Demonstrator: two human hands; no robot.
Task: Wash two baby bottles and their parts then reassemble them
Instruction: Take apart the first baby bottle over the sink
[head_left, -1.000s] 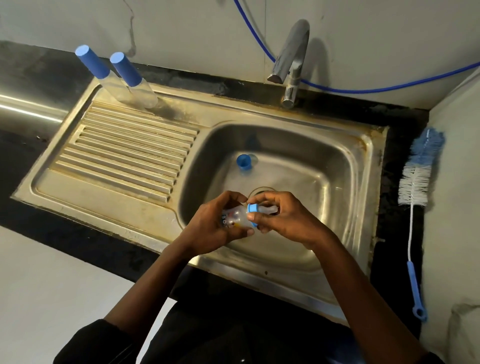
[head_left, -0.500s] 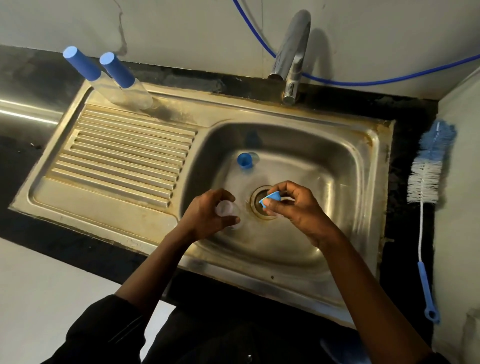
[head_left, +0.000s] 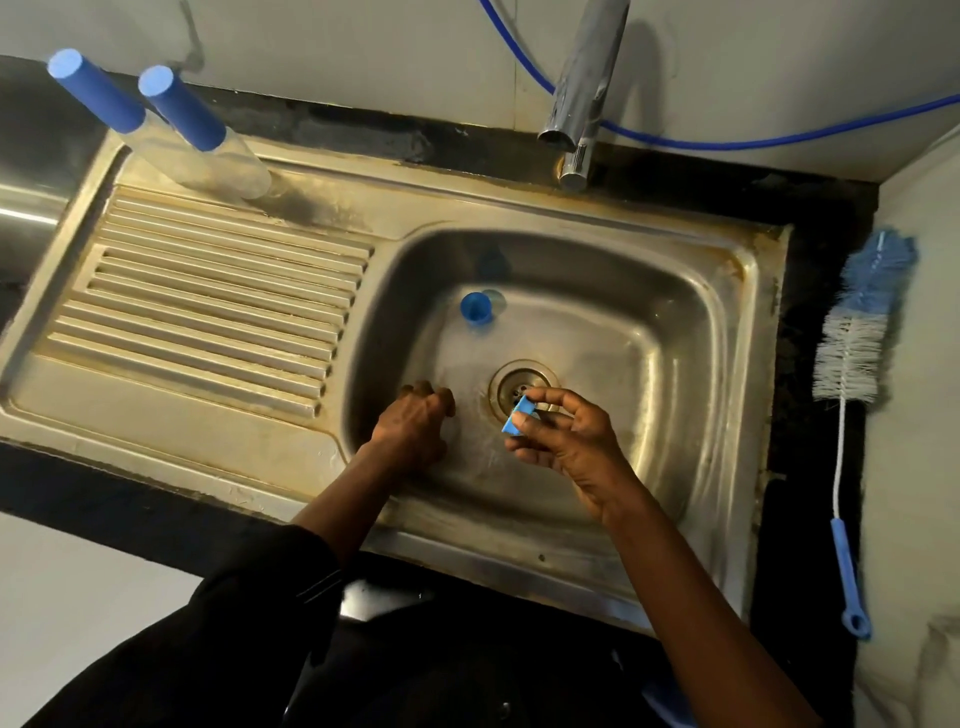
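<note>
**Blue ring pinched close to the drain: mind the drop**

We judge the step in hand to be parting the pieces for washing. The right hand (head_left: 566, 447) is low in the sink (head_left: 571, 566). Its thumb and forefinger pinch a small blue ring (head_left: 517, 418), and the other fingers (head_left: 535, 457) are loosely spread. The ring hangs just beside the open drain (head_left: 519, 384).

The left hand (head_left: 415, 423) rests knuckles-up on the basin floor with its fingers curled under. We cannot tell whether they grip anything.

A blue cap (head_left: 475, 310) lies further back in the basin, apart from both hands. Two capped bottles (head_left: 182, 109) stand at the drainboard's back left. The bottle brush (head_left: 852, 343) lies on the tabletop (head_left: 78, 483), right of the sink.

Our advice:
- Keep the pinch firm, since wet plastic likely slips.
- Carry the ring away from the drain before letting go.
- Set it beside the cap so the loose parts sit together, then reach for the brush.
</note>
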